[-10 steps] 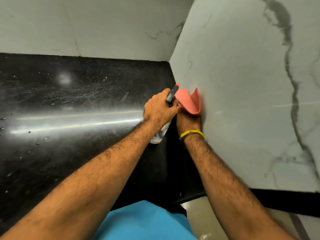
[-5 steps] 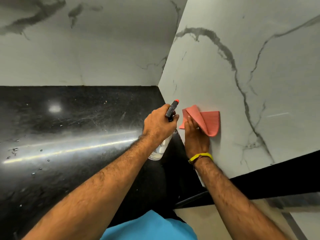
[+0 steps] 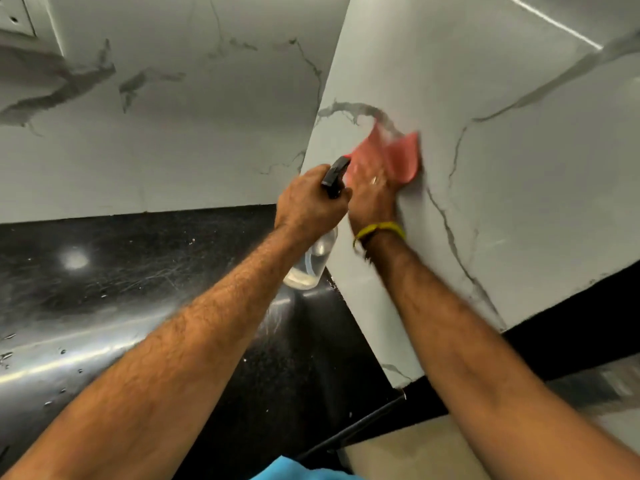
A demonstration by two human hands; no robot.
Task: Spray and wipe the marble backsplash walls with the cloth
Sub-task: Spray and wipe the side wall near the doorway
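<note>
The right marble wall [image 3: 502, 209] rises over the far black bench [image 3: 138, 271], where the right hand [image 3: 372, 199] presses the pink cloth [image 3: 391, 157] flat against it, while just left the left hand's [image 3: 308, 202] grip curls round the spray bottle [image 3: 317, 258].

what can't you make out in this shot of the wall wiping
Head view only:
- Cloth: motion-blurred, folds unclear.
- Right hand: fingers blurred against the cloth.
- Spray bottle: left hand covers its neck and trigger.
- Socket plate: cut off by the top-left edge.
</note>
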